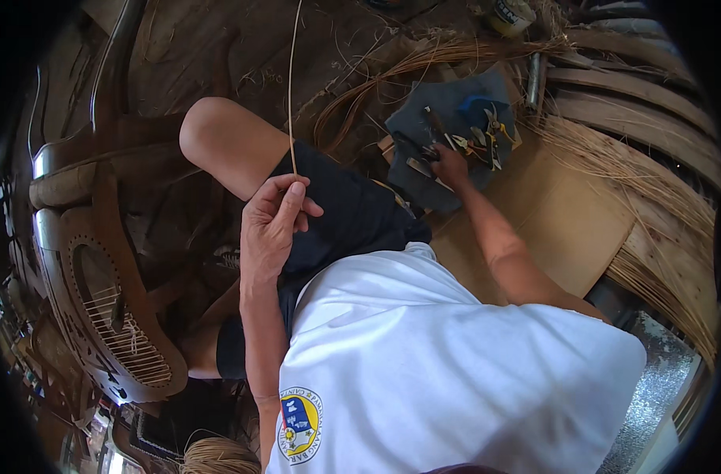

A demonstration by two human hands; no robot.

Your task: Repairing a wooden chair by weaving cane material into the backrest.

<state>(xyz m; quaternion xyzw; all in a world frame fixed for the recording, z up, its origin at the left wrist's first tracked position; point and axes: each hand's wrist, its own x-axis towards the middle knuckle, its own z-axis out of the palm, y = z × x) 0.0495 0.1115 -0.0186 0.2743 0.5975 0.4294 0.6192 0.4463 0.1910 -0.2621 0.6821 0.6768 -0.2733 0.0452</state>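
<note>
Between thumb and forefinger, my left hand (277, 221) pinches one end of a thin pale cane strand (291, 87), which rises toward the far edge of the view. My right hand (449, 167) reaches out over a dark grey-blue cloth (416, 103) strewn with hand tools. Its fingers curl around a small dark thing that I cannot make out. Just beyond that hand lie yellow-handled cutters (495, 136) and other small tools. At the left stands a carved wooden chair (60, 245), its oval opening partly strung with cane strands (123, 328).
A tan board (570, 213) lies to the right beneath the cloth. Long bundles of cane (637, 182) run along the right side, and loose cane (352, 87) curls behind the cloth. A tub (510, 16) stands at the far right; another cane bundle (218, 457) is at the lower left.
</note>
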